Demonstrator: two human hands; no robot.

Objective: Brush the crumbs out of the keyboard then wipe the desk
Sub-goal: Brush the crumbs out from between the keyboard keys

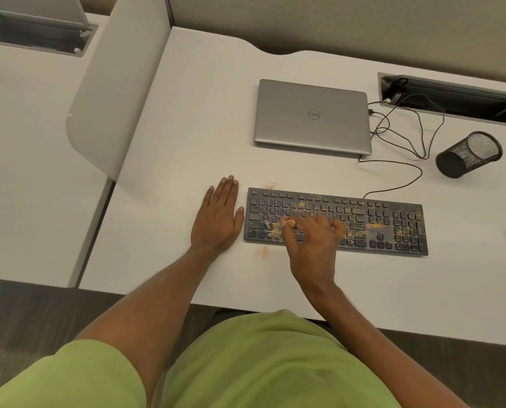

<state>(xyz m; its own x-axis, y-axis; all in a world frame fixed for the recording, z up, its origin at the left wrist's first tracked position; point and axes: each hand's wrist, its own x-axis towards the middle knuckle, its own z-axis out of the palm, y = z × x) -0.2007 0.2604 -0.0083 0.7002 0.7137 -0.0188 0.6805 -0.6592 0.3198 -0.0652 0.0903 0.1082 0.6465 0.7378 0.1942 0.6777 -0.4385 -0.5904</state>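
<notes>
While the left hand [216, 219] rests flat, fingers straight, on the desk [187, 128] beside the keyboard [349, 213], the right hand [310, 245] pinches a small, probably light brush [287, 223] by its handle over keys strewn with crumbs [378, 226].

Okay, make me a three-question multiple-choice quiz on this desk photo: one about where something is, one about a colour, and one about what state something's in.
1. Where is the left hand?
A) on a mouse
B) flat on the desk, beside the left end of the keyboard
C) on a phone

2. What colour is the mesh pen cup?
A) black
B) red
C) white

3. What is the right hand doing?
A) lying flat, holding nothing
B) squeezing a cloth
C) pinching a brush over the keyboard

Answers:
1 B, the palm lies on the desk with straight fingers just left of the keyboard.
2 A, its mesh wall is black.
3 C, its fingers pinch the tan handle above the crumb-strewn keys.
</notes>
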